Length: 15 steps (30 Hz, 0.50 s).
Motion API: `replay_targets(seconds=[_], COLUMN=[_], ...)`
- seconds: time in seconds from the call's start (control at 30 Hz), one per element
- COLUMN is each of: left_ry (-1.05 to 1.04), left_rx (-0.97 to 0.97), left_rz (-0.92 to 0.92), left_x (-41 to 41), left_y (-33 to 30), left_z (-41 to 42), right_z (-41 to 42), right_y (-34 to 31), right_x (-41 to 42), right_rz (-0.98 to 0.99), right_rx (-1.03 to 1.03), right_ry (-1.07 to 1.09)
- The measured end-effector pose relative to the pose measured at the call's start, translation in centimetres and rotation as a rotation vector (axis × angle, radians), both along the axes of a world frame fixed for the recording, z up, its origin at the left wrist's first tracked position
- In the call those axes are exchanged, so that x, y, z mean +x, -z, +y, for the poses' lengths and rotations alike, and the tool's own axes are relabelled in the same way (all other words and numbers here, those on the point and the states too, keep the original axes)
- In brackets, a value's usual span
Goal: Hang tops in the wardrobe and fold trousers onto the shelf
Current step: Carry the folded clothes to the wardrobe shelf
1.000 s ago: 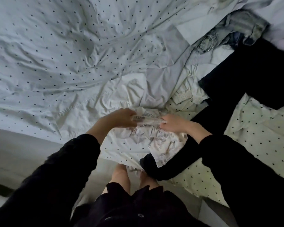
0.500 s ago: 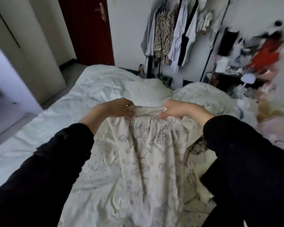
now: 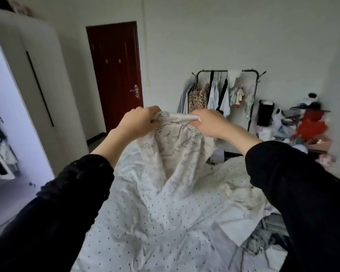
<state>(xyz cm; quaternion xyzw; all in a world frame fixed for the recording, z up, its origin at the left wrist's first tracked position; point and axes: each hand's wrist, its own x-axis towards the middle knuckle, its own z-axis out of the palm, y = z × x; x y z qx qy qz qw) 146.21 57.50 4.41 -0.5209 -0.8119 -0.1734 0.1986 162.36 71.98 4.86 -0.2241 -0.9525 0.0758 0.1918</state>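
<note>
Left hand [image 3: 139, 122] and right hand [image 3: 208, 123] each pinched shut on the top edge of a cream printed garment [image 3: 177, 146], held up above the polka-dot bed [image 3: 155, 228], clothes rack [image 3: 224, 89] behind, dark red door [image 3: 116, 71] at left.

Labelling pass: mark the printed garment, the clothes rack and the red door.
printed garment [image 3: 177, 146], head view, hanging front panel below the hands
clothes rack [image 3: 252, 71], head view, top bar, right part
red door [image 3: 114, 75], head view, middle of the panel
</note>
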Motion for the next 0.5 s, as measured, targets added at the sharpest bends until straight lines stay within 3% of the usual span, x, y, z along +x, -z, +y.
replay_targets(seconds=[0.1, 0.2, 0.5], left_ry=[0.005, 0.023, 0.043], left_rx=[-0.093, -0.315, -0.932], left_rz=[-0.062, -0.156, -0.677], left_x=[1.3, 4.7, 19.0], left_y=[6.0, 15.5, 42.2], left_z=[-1.6, -4.1, -14.3], right_z=[-1.5, -4.2, -13.6], right_y=[6.2, 16.0, 42.8], right_x=[1.5, 4.2, 16.8], right_rz=[-0.061, -0.230, -0.810], right_rx=[-0.026, -0.104, -0.502], right_ry=[0.006, -0.027, -0.093])
